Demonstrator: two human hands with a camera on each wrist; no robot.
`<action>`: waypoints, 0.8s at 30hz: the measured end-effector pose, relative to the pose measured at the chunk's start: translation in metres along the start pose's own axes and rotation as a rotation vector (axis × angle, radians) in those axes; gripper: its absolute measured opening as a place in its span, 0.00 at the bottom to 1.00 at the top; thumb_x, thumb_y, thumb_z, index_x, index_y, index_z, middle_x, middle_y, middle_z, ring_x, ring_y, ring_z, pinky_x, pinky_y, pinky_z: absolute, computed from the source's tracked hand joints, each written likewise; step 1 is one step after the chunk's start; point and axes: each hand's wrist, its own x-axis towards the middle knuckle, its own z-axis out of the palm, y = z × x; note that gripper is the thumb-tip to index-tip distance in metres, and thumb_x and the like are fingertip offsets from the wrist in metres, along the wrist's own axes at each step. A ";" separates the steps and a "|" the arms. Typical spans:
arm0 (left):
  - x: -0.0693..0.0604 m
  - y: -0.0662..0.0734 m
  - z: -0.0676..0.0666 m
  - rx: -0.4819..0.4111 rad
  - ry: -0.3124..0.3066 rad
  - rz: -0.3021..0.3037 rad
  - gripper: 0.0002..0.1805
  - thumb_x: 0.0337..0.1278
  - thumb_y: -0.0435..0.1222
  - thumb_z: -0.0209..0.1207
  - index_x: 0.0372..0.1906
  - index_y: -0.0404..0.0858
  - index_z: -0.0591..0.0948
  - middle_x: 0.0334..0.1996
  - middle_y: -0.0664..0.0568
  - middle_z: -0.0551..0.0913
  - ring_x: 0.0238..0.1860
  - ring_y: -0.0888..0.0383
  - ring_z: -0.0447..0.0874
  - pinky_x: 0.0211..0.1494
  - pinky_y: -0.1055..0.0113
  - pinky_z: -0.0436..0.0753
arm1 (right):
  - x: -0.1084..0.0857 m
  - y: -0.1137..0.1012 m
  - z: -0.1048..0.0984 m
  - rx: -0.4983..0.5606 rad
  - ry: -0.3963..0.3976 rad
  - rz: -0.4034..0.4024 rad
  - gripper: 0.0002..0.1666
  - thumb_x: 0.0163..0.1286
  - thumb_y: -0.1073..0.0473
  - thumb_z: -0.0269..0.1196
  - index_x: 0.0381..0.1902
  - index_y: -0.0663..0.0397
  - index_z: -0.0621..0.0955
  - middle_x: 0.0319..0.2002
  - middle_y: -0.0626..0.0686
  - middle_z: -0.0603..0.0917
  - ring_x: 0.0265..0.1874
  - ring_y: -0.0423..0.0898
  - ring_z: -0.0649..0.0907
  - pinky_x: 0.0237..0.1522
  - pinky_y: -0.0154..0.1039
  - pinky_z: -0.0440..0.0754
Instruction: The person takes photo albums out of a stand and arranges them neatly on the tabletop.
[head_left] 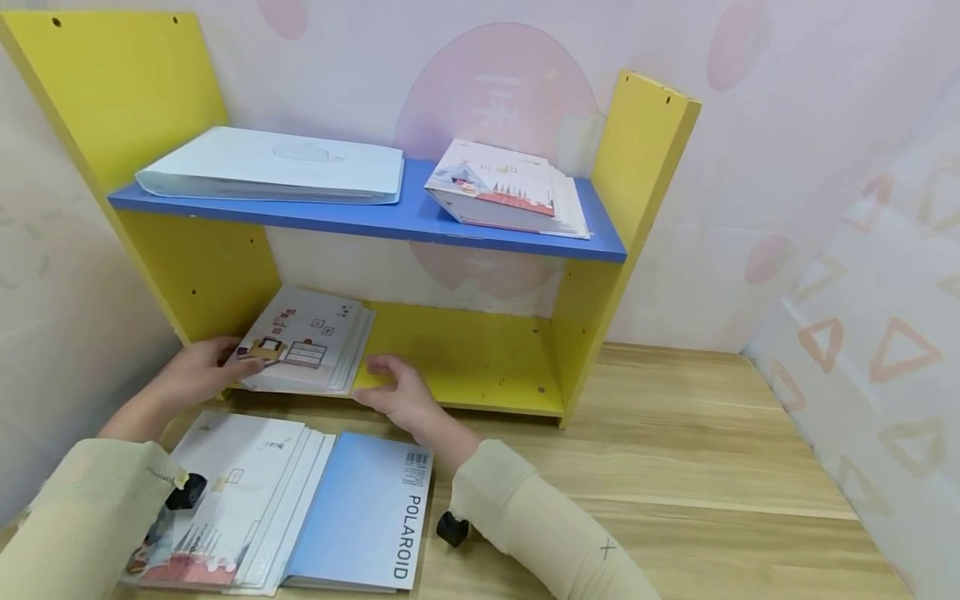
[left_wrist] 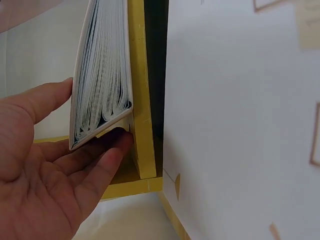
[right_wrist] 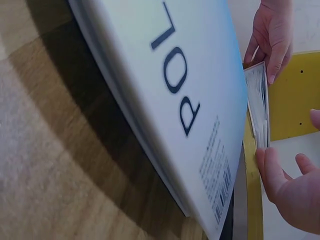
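Note:
A photo album (head_left: 300,342) with a drawn desk and drawers on its pale cover lies flat at the left of the lower yellow shelf. My left hand (head_left: 197,371) is at its left side. In the left wrist view that hand's thumb (left_wrist: 52,97) touches the cover, while its fairly straight fingers (left_wrist: 95,185) reach along the spine. My right hand (head_left: 401,392) is by the album's right edge; in the right wrist view, fingertips (right_wrist: 265,156) touch the page ends and the thumb stands apart.
On the blue upper shelf (head_left: 412,217) lie a pale blue album (head_left: 277,162) and a stack of white albums (head_left: 502,183). Below my forearms, a white album (head_left: 225,467) and a blue POLAROID album (head_left: 360,508) lie on the wooden table (head_left: 690,467). Yellow side panels (head_left: 637,167) flank the shelves.

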 end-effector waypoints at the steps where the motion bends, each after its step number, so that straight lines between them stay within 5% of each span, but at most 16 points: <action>1: -0.001 0.000 0.000 -0.003 -0.004 -0.007 0.40 0.72 0.53 0.52 0.69 0.21 0.61 0.59 0.25 0.73 0.53 0.36 0.75 0.54 0.39 0.77 | 0.000 0.001 0.001 -0.001 0.002 0.005 0.33 0.66 0.60 0.68 0.68 0.51 0.72 0.67 0.54 0.75 0.44 0.41 0.81 0.47 0.35 0.83; 11: -0.003 -0.001 -0.001 -0.031 -0.041 -0.050 0.46 0.72 0.55 0.51 0.71 0.18 0.54 0.62 0.23 0.69 0.55 0.34 0.74 0.53 0.41 0.79 | 0.004 0.003 0.009 0.012 -0.022 0.030 0.32 0.66 0.59 0.68 0.67 0.50 0.73 0.66 0.55 0.75 0.62 0.51 0.75 0.59 0.43 0.79; 16: -0.002 0.000 -0.001 -0.083 -0.060 -0.057 0.46 0.71 0.54 0.53 0.71 0.18 0.53 0.61 0.23 0.70 0.47 0.43 0.81 0.47 0.53 0.84 | 0.006 0.002 0.012 0.054 -0.045 0.047 0.33 0.66 0.60 0.67 0.68 0.49 0.72 0.66 0.54 0.74 0.55 0.46 0.79 0.57 0.42 0.81; 24: -0.004 0.005 -0.004 -0.117 -0.080 -0.054 0.44 0.71 0.50 0.55 0.70 0.18 0.53 0.60 0.22 0.70 0.44 0.49 0.82 0.47 0.54 0.85 | 0.008 0.003 0.012 0.110 -0.078 0.045 0.36 0.65 0.64 0.67 0.70 0.51 0.70 0.66 0.55 0.73 0.39 0.42 0.81 0.53 0.38 0.82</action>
